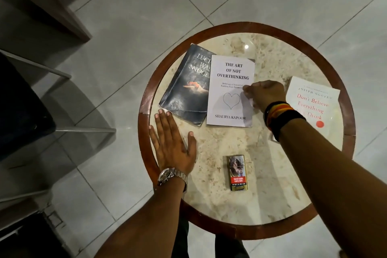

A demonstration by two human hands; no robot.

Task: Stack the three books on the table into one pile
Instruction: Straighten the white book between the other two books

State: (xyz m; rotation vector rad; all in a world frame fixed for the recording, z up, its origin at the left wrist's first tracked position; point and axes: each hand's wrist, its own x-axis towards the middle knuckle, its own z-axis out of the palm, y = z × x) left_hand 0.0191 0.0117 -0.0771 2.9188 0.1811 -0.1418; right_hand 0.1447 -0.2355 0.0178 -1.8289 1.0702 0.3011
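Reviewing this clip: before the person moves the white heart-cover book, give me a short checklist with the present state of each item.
1. Right hand on the white heart-cover book: ok, fingers pinch its right edge.
2. Book fully lifted: not ok, it looks flat, overlapping the dark book.
3. Left hand clear of the books: ok, it lies flat on the table, fingertips close to the dark book's corner.
4. Third book reachable: ok, it lies apart at the right, partly behind the right wrist.
5. Cigarette pack out of the way: ok, near the front edge.
6. One pile formed: not ok.
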